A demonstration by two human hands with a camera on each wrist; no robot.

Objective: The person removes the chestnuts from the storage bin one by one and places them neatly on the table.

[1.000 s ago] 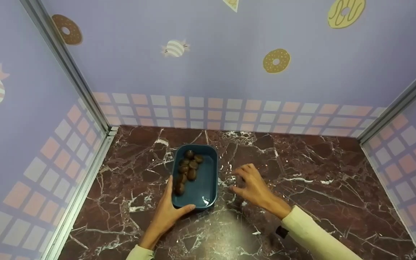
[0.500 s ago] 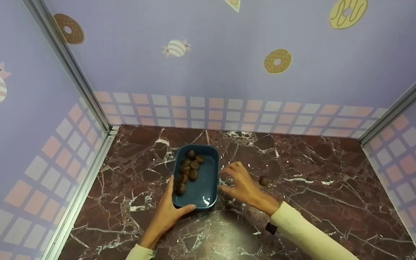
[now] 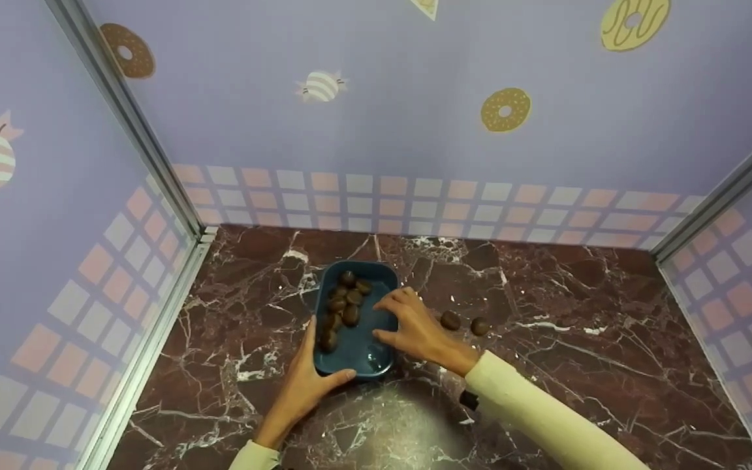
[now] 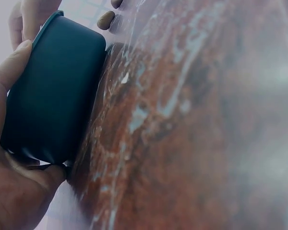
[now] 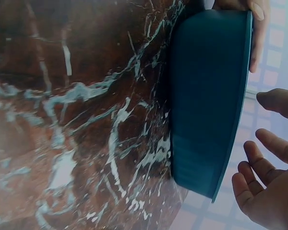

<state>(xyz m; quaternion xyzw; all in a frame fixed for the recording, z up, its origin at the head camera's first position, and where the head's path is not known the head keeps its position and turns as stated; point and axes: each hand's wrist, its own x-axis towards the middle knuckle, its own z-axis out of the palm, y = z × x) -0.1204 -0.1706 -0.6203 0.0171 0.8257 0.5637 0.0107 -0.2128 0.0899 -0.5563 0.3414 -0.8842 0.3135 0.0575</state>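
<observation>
A dark teal rectangular container (image 3: 360, 358) stands on the table. Brown chestnuts (image 3: 350, 315), several of them, lie along its left side. My left hand (image 3: 304, 375) holds the container by its near-left corner, thumb at the near rim and fingers along the left wall. Over the container's right half is my right hand (image 3: 415, 329), thumb and fingers apart with nothing between them. In the right wrist view its fingers (image 5: 261, 165) are loosely bent above the rim. On the table beside that hand lie two chestnuts, a nearer one (image 3: 450, 320) and one farther right (image 3: 479, 326).
The tabletop (image 3: 578, 372) is dark red marble pattern with white veins. A purple wall (image 3: 402, 130) with printed sweets and tiles closes off the back. Side panels with metal rails (image 3: 154, 339) stand at left and right.
My right hand has moved left, from beside the container to over its right half, uncovering two chestnuts on the table. My left hand and the container have stayed in place.
</observation>
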